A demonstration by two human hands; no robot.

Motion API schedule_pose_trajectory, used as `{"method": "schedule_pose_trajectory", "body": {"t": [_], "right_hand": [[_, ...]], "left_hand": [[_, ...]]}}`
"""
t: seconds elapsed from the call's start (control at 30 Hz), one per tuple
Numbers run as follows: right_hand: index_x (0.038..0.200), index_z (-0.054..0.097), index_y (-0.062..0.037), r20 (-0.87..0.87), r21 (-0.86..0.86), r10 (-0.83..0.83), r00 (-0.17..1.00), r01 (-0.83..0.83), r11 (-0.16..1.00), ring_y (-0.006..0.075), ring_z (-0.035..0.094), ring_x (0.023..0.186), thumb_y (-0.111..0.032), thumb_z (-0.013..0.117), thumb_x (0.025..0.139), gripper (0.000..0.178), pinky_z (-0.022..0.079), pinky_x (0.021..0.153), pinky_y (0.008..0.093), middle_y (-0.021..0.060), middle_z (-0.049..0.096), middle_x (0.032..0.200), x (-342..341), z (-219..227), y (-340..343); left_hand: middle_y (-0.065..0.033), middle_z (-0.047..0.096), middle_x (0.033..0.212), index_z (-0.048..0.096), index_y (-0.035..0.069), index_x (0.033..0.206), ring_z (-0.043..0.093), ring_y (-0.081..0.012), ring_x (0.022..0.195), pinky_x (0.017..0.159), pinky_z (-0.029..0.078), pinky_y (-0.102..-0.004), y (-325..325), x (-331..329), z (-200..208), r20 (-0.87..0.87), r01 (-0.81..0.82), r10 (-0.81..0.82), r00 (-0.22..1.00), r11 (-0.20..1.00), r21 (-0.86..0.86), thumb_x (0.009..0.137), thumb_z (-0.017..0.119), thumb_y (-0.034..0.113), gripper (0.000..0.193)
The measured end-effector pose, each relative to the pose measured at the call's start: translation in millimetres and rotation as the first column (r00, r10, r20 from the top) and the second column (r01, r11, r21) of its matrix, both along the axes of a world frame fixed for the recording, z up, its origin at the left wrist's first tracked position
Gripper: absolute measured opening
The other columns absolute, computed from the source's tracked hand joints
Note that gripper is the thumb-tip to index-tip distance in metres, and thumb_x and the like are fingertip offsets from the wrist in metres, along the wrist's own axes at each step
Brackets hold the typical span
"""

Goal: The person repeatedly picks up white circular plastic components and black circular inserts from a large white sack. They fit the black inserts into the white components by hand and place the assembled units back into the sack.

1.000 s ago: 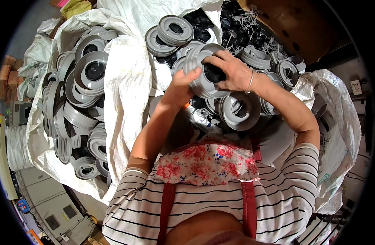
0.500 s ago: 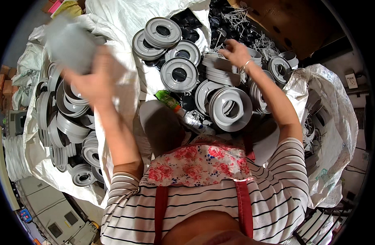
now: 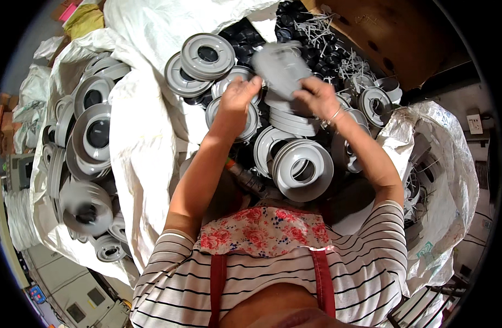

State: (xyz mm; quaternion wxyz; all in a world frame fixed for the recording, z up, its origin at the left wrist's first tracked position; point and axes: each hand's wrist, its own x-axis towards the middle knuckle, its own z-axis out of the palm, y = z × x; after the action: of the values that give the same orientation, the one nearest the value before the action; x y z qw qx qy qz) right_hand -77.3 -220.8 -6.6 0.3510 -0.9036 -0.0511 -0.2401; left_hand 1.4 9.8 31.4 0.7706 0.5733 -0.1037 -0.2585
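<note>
My right hand (image 3: pixel 318 97) grips the edge of a grey plastic part (image 3: pixel 282 70), smeared by motion and lifted above the pile. My left hand (image 3: pixel 239 104) is to its left, over the grey plastic rings, its fingers apart and nothing visible in them. Close to the left hand lies a stack of flat grey rings (image 3: pixel 225 50) with round centre holes. Below the right hand is a stack of grey curved parts (image 3: pixel 292 121). Nearer to me sits a wide grey flanged ring (image 3: pixel 316 188). A blurred grey ring (image 3: pixel 86 203) is at the white sack on the left.
The white woven sack (image 3: pixel 133 158) on the left holds many nested grey rings. Black caps (image 3: pixel 243 41) and thin pale sticks (image 3: pixel 352 71) lie at the back, beside a brown cardboard sheet (image 3: pixel 366 27). Another white sack (image 3: pixel 453 180) stands at right.
My left hand has come from the left sack back to the pile, without the grey part it held. My right hand has lifted a grey part from the pile. A ring is blurred at the left sack.
</note>
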Motion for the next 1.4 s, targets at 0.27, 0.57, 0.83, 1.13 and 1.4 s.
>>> {"method": "schedule_pose_trajectory", "body": {"t": [0.27,0.57,0.83,1.13,1.4], "right_hand": [[0.088,0.066,-0.0025,-0.406,-0.089,-0.413,0.815,0.415,0.906,0.0315,0.065,0.081,-0.025,0.066,0.082,0.024,0.052,0.075,0.0383,0.0134,0.067,0.080,96,-77,-94],[0.111,0.061,-0.0075,-0.528,-0.669,-0.660,0.533,0.217,0.711,0.0338,0.051,0.114,-0.030,0.068,0.077,0.042,0.048,0.091,0.0421,0.0161,0.054,0.120,164,-189,-139],[0.109,0.059,0.0017,-0.263,-0.212,-0.262,0.929,0.209,0.955,0.0398,0.057,0.097,-0.020,0.059,0.078,0.038,0.046,0.086,0.0412,0.0244,0.058,0.102,80,-49,-78],[0.095,0.069,0.0002,-0.150,0.028,-0.112,0.982,0.118,0.993,0.0207,0.059,0.073,-0.018,0.065,0.085,0.021,0.046,0.068,0.0274,0.0099,0.060,0.078,3,64,37],[0.122,0.049,0.0005,-0.261,-0.179,0.110,0.959,-0.160,0.971,0.0376,0.053,0.098,-0.034,0.082,0.060,0.078,0.047,0.087,0.0401,0.0192,0.050,0.104,-38,104,82]], "left_hand": [[-0.0180,0.062,0.102,0.048,0.003,0.125,0.062,-0.0300,0.090,0.080,0.048,-0.0376,-19,14,-2,0.853,-0.257,-0.202,0.481,0.898,0.358,0.063,0.076,0.015,0.069],[-0.0097,0.065,0.092,0.056,-0.003,0.109,0.062,-0.0152,0.082,0.074,0.050,-0.0295,-8,20,4,0.242,-0.114,0.028,0.970,0.930,0.350,0.067,0.082,0.021,0.055],[-0.0039,0.064,0.090,0.062,0.000,0.099,0.060,-0.0106,0.078,0.071,0.047,-0.0260,-10,11,-6,0.075,-0.197,0.189,0.979,0.974,0.114,0.079,0.074,0.017,0.029],[-0.0127,0.057,0.114,0.046,-0.004,0.126,0.060,-0.0225,0.099,0.090,0.049,-0.0369,-2,-45,26,-0.298,0.134,-0.295,0.908,0.878,-0.460,0.087,0.062,0.021,0.049],[-0.0106,0.059,0.109,0.048,-0.003,0.123,0.061,-0.0182,0.095,0.082,0.051,-0.0311,43,-68,34,-0.094,0.189,-0.219,0.971,0.947,-0.258,0.087,0.062,0.021,0.046]]}}
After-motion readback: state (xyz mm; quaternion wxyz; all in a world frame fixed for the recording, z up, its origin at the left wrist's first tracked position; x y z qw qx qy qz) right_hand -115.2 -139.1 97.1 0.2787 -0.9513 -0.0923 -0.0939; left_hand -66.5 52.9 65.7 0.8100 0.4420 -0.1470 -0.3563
